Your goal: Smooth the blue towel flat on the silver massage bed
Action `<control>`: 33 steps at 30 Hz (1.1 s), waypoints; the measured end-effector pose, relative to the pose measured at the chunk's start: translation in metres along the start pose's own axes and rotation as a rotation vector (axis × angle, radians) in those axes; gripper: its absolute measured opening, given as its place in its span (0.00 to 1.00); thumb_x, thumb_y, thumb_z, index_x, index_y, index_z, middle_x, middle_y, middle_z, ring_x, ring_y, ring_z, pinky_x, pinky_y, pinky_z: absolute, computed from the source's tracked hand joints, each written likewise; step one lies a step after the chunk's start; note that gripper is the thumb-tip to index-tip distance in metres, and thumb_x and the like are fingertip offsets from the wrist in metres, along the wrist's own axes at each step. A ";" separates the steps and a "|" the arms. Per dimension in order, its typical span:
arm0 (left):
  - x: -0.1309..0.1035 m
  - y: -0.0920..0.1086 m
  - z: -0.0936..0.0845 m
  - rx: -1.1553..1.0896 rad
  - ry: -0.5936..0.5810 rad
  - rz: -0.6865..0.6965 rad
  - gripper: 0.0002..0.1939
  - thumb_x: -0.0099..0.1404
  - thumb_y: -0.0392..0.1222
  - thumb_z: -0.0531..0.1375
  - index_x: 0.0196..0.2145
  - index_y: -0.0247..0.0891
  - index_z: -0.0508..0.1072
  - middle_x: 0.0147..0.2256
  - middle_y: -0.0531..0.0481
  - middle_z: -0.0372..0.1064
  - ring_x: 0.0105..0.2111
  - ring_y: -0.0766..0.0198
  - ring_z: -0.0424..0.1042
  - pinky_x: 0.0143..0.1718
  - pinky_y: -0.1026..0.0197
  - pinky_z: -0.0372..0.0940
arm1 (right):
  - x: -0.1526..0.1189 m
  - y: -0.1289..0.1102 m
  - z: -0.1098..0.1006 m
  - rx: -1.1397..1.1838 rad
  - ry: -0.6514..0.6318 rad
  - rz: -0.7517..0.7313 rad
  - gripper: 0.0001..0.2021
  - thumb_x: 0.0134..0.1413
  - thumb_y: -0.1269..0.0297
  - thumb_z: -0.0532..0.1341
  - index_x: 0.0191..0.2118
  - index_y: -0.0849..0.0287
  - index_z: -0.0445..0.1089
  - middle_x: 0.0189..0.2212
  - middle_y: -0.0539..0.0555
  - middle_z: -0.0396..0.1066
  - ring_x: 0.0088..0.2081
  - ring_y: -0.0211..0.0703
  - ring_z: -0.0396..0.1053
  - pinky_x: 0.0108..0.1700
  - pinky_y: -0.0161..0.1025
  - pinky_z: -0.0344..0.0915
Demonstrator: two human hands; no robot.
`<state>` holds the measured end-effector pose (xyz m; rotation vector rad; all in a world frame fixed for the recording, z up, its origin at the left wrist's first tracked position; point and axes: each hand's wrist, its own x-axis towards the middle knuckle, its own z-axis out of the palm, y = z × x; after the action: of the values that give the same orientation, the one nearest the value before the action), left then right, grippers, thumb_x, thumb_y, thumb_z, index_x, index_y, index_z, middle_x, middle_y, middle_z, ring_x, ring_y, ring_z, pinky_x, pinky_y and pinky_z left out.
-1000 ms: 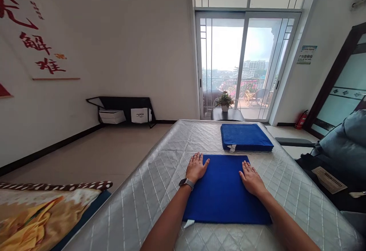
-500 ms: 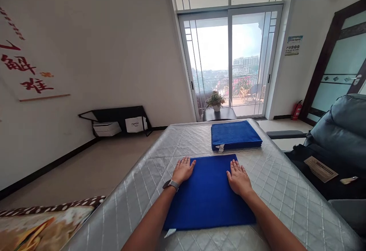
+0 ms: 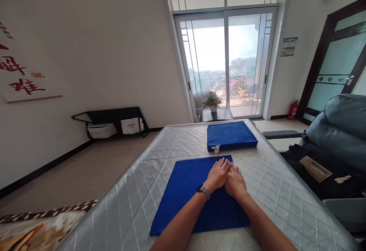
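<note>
A flat blue cloth (image 3: 183, 194) lies on the silver quilted surface (image 3: 274, 190) in front of me. My left hand (image 3: 219, 174), with a watch on its wrist, rests on the cloth's right half, fingers stretched forward and holding nothing. Touching it on the right is my right hand (image 3: 236, 180), lying flat near the cloth's right edge with nothing in it. Beyond the hands sits a folded blue stack (image 3: 231, 135) with a white tag on its near side.
A potted plant (image 3: 213, 100) stands on a dark chair (image 3: 216, 115) past the far edge. At right is a grey armchair (image 3: 337, 125) with a dark cloth and a brown card (image 3: 316, 168). A patterned blanket (image 3: 65, 220) lies at lower left.
My left hand has moved right across the cloth, from its left edge to beside my right hand. The white tag at the cloth's near left corner no longer shows. The view has shifted slightly.
</note>
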<state>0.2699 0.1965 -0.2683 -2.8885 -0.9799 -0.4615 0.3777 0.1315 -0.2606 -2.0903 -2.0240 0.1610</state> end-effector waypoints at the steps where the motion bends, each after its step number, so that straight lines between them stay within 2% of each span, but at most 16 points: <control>1: -0.005 -0.006 -0.002 0.012 -0.008 -0.047 0.28 0.77 0.49 0.37 0.67 0.38 0.57 0.66 0.41 0.55 0.68 0.54 0.50 0.65 0.45 0.51 | 0.001 -0.001 0.000 0.001 0.008 0.013 0.30 0.65 0.63 0.42 0.71 0.66 0.45 0.71 0.59 0.41 0.71 0.49 0.37 0.69 0.50 0.35; 5: -0.028 -0.032 -0.012 0.040 -0.057 -0.245 0.34 0.76 0.58 0.35 0.68 0.36 0.55 0.68 0.42 0.50 0.69 0.55 0.46 0.67 0.47 0.47 | 0.003 -0.003 -0.001 0.009 0.016 0.052 0.32 0.68 0.57 0.40 0.71 0.70 0.44 0.71 0.61 0.40 0.71 0.49 0.36 0.70 0.50 0.34; 7: -0.041 -0.045 -0.017 0.057 -0.085 -0.302 0.36 0.75 0.60 0.34 0.68 0.34 0.54 0.68 0.43 0.48 0.69 0.55 0.45 0.68 0.48 0.45 | 0.004 -0.003 0.000 0.011 0.013 0.056 0.32 0.68 0.56 0.40 0.71 0.70 0.44 0.71 0.61 0.40 0.71 0.48 0.37 0.70 0.49 0.34; 12: -0.081 -0.084 -0.030 0.108 -0.124 -0.424 0.37 0.74 0.62 0.34 0.69 0.35 0.52 0.69 0.44 0.46 0.69 0.56 0.44 0.68 0.49 0.44 | 0.004 -0.002 0.002 0.012 0.015 0.060 0.32 0.68 0.56 0.39 0.71 0.69 0.43 0.71 0.59 0.39 0.71 0.47 0.37 0.70 0.49 0.33; 17: -0.120 -0.117 -0.039 0.152 -0.157 -0.525 0.40 0.74 0.62 0.33 0.69 0.29 0.50 0.69 0.40 0.43 0.69 0.54 0.44 0.68 0.49 0.43 | 0.006 -0.003 0.003 -0.008 0.013 0.056 0.32 0.67 0.55 0.39 0.71 0.70 0.44 0.71 0.59 0.40 0.71 0.47 0.37 0.70 0.49 0.33; 21: -0.135 -0.127 -0.040 0.162 -0.110 -0.552 0.40 0.74 0.62 0.34 0.69 0.28 0.51 0.69 0.39 0.45 0.69 0.53 0.44 0.68 0.49 0.44 | 0.007 -0.006 0.003 -0.013 0.003 0.060 0.33 0.67 0.55 0.38 0.71 0.70 0.44 0.71 0.60 0.40 0.71 0.47 0.36 0.70 0.49 0.33; 26: -0.139 -0.132 -0.040 0.124 -0.066 -0.578 0.40 0.73 0.63 0.35 0.69 0.32 0.53 0.68 0.40 0.47 0.69 0.52 0.45 0.68 0.48 0.45 | 0.009 -0.010 0.005 -0.064 -0.005 0.056 0.33 0.67 0.54 0.38 0.71 0.70 0.43 0.71 0.59 0.39 0.71 0.47 0.36 0.70 0.49 0.34; 33: -0.153 -0.144 -0.048 0.077 -0.044 -0.624 0.42 0.72 0.65 0.34 0.69 0.30 0.53 0.68 0.37 0.46 0.69 0.51 0.45 0.67 0.48 0.47 | 0.011 -0.014 0.010 -0.100 0.004 0.051 0.33 0.67 0.53 0.37 0.71 0.68 0.43 0.71 0.58 0.40 0.71 0.45 0.35 0.70 0.48 0.35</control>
<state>0.0556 0.2142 -0.2737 -2.4813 -1.8593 -0.3708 0.3624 0.1434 -0.2661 -2.2016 -2.0168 0.0650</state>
